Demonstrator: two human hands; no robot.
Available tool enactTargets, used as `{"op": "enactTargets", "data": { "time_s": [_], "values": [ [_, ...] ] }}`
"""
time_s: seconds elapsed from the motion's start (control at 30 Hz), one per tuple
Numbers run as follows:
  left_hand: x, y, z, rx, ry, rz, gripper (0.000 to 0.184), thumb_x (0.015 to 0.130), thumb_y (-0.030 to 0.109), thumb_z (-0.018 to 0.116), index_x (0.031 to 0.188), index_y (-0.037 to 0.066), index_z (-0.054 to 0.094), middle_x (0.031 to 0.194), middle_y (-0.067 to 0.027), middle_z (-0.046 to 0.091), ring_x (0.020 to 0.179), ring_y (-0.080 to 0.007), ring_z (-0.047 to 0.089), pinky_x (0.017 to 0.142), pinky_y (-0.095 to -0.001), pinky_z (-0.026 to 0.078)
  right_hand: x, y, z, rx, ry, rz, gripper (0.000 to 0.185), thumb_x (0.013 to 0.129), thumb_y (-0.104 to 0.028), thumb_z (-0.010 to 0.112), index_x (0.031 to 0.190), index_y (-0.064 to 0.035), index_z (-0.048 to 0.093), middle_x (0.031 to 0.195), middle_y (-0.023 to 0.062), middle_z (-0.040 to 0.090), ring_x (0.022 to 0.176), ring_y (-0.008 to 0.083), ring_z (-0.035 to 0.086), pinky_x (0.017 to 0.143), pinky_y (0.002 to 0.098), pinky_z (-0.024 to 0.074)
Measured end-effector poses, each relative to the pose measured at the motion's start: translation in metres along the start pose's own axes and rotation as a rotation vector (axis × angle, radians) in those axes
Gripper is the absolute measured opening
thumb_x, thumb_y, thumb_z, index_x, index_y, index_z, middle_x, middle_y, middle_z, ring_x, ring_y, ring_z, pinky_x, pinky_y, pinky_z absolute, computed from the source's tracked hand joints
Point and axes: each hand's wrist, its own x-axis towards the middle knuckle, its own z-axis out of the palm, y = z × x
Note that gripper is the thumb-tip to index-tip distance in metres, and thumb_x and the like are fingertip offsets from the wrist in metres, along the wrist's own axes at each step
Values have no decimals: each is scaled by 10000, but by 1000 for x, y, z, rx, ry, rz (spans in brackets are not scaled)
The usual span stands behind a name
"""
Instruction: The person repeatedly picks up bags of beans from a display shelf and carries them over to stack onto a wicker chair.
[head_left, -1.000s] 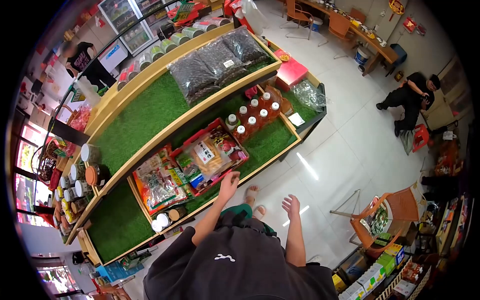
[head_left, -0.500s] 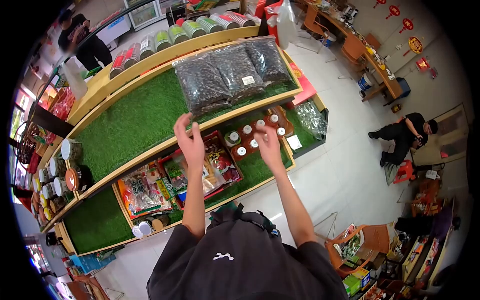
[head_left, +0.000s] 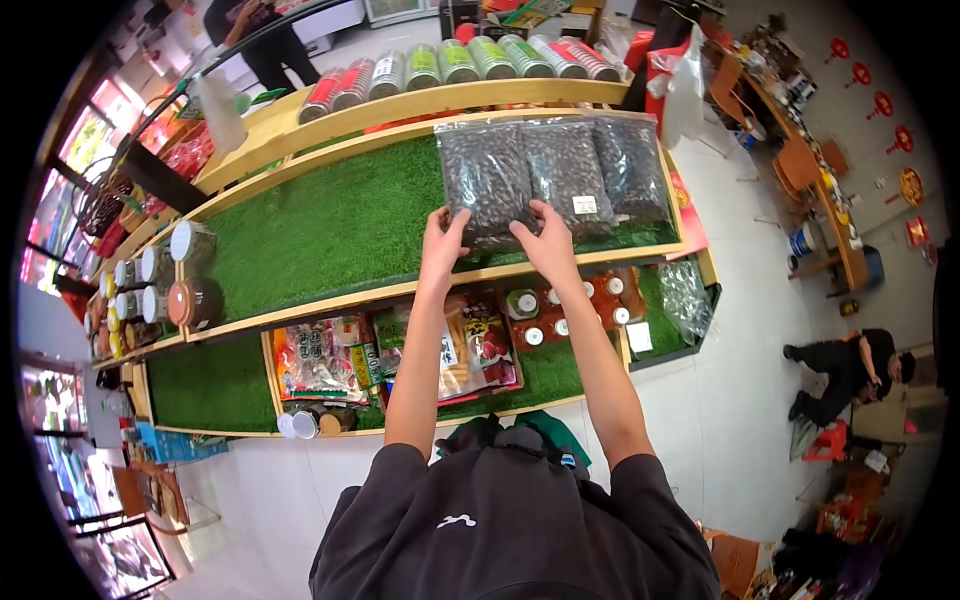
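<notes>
Three clear plastic bags of dark, bead-like pieces lie side by side on the green turf of the upper shelf [head_left: 320,215]. My left hand [head_left: 442,242] touches the lower left corner of the leftmost bag [head_left: 485,170], thumb and fingers apart. At that bag's lower right corner is my right hand [head_left: 545,240], its thumb and fingers also spread, close to the middle bag [head_left: 565,170]. The rightmost bag [head_left: 632,165] is touched by neither hand. A white label sits on the middle bag.
Below, the lower shelf holds snack packs [head_left: 320,360], a red box of packages [head_left: 490,345] and white-capped bottles [head_left: 612,300]. Jars [head_left: 192,245] stand at the left; cans [head_left: 458,62] line the back. One person [head_left: 855,375] sits at the right; another [head_left: 262,40] stands behind the shelf.
Both hands have moved up and onto the leftmost bag, coming from above the shelf edge and the bottles. The view has turned, so the shelf lies more level.
</notes>
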Motion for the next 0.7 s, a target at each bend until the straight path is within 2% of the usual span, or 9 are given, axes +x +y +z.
{"op": "enactTargets", "data": {
  "time_s": [0.07,0.13,0.27,0.33,0.47,0.53,0.63,0.67,0.7],
  "values": [
    [9,4,3,99,23,-57,676,807,405,651,1271,-21,403,897,-71,564,695,-123,543,574,-256,452,6,4,3,-96,44,-4,555,768,-250,685,1196,51,501,1079,240,603,1012,356,576,850,408,461],
    [3,19,11,-64,26,-128,429,803,337,654,1075,37,517,699,6,535,504,-82,458,453,-217,375,13,4,-1,-58,36,12,584,771,-282,693,1187,77,495,1044,220,625,930,336,614,828,386,471],
    [-5,33,4,-462,-104,-312,179,787,221,622,750,85,513,605,0,531,451,-87,454,378,-205,351,22,-21,-34,410,-415,491,558,803,-398,664,1123,42,544,854,76,610,610,136,526,482,253,415],
    [-16,31,0,-661,-227,-290,152,796,201,601,774,75,518,613,-12,556,466,-79,490,337,-196,357,20,-21,-50,588,-500,578,541,812,-411,653,1137,4,533,877,56,607,604,137,519,499,255,411],
    [-59,40,15,-714,-117,-274,144,791,166,592,853,61,517,674,-29,583,488,-85,528,320,-186,373,6,-22,-67,941,-529,726,516,831,-421,635,1141,-24,524,902,43,606,721,154,589,597,283,491],
    [-87,46,31,-496,-118,-162,492,740,182,648,1163,24,455,844,-58,572,582,-96,548,354,-202,411,-2,-29,-74,1303,-621,858,483,839,-415,634,1132,-45,533,1020,56,599,897,208,622,754,361,540],
    [-121,48,42,-353,-190,-73,791,717,141,664,1375,13,243,982,-105,529,624,-142,559,363,-217,419,-23,-14,-66,1292,-606,796,794,827,-195,680,1412,-87,154,1331,161,405,1099,268,541,855,416,520],
    [-127,42,34,-339,-214,-72,799,729,127,650,1396,-4,230,1105,-120,525,828,-164,593,577,-263,521,-32,-31,-80,1196,-604,708,893,819,-156,686,1446,-112,52,1352,175,366,1152,263,500,863,409,514],
    [-134,41,31,-317,-204,-50,796,748,132,644,1408,-5,221,1191,-128,493,964,-177,557,731,-289,494,-39,-32,-80,1234,-605,625,964,801,-131,701,1467,-148,5,1401,166,294,1239,260,402,936,389,454]
  ]
}}
